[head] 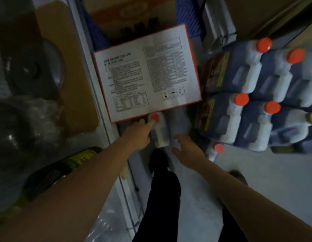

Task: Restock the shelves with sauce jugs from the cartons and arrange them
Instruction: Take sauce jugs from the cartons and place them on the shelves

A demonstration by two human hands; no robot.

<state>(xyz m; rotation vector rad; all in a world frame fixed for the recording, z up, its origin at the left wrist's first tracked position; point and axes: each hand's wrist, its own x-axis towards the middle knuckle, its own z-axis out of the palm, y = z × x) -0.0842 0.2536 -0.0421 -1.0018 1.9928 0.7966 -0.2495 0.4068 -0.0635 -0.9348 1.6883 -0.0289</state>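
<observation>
We reach down with both hands for sauce jug (159, 131) on floor, its top partly under printed carton flap (146, 70). Left hand (137, 135) fingers straight, apart, tips touching orange cap (154, 117); right hand (185, 148) spread beside jug, gripping nothing. Frame blurred, contact hard to judge. Risks, our read: no real hold yet, so lift by cap could slip; flap may snag jug; stacked jugs (247, 95) just right could get knocked
</observation>
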